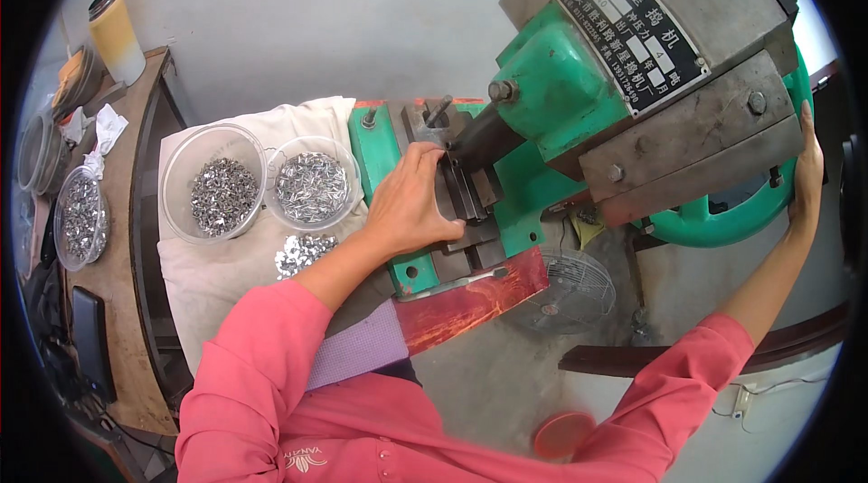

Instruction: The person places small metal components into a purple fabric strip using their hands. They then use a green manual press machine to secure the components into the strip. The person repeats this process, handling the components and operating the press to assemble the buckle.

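Note:
A green hand-operated punch press (565, 85) stands at the centre right, with a dark metal die (463, 187) below its ram (488, 135). My left hand (409, 198) spans the die, thumb at the near end and bent fingers at the far end. Whether a small part sits under these fingers is hidden. At the far right, my right hand (807, 167) lies against the rim of the green handwheel (723, 223), its fingers partly behind the rim.
Left of the press, a cloth (203, 275) carries a larger clear tub (172, 203) and a smaller one (351, 212), both holding small metal parts. Loose silvery pieces (303, 253) lie nearby. A wooden desk (127, 302) stands further left; a fan (570, 293) is on the floor.

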{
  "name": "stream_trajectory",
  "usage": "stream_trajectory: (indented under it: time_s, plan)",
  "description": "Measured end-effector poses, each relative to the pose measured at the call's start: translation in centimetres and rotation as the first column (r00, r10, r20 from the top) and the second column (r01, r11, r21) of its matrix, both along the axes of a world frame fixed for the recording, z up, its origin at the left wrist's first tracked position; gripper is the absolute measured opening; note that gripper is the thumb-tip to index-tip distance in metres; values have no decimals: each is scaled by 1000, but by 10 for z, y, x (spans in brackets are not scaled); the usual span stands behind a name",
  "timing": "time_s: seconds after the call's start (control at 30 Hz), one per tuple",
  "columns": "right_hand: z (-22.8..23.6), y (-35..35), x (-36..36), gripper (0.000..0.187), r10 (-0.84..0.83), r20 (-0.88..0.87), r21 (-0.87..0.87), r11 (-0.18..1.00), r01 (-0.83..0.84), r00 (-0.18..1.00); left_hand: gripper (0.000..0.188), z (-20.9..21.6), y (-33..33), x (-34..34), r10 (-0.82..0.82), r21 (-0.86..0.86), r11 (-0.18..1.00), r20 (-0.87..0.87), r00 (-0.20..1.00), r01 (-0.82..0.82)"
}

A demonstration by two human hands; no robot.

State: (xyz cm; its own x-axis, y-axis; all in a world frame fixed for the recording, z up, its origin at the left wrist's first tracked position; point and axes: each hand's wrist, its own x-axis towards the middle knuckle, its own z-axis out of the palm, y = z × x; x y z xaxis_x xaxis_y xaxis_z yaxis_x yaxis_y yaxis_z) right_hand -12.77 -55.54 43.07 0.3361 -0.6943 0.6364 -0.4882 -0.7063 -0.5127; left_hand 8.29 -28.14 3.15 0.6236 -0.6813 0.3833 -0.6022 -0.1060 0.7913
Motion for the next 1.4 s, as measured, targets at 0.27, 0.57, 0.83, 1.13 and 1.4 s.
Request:
stream_trajectory:
  time_s: [0.27,0.57,0.83,1.13,1.4]
  plan:
    - [-5,-4,3,67,1,48,-27,1000,0,999,91,-1,-2,5,3,9,1000,-36,999,-2]
    - [-204,19,-9,55,222,690,-151,975,-162,689,91,-1,0,11,3,12,1000,-55,999,-2]
    - [-178,33,-16,55,117,652,11,986,-164,749,91,-3,0,7,-4,25,1000,-61,998,5]
    - [-78,5,-39,52,75,363,142,981,-134,929,93,-6,-3,6,-34,-17,999,-75,997,33]
    - [-86,-1,-32,52,58,473,44,995,-89,879,94,-6,-1,6,-25,-24,999,-48,999,24]
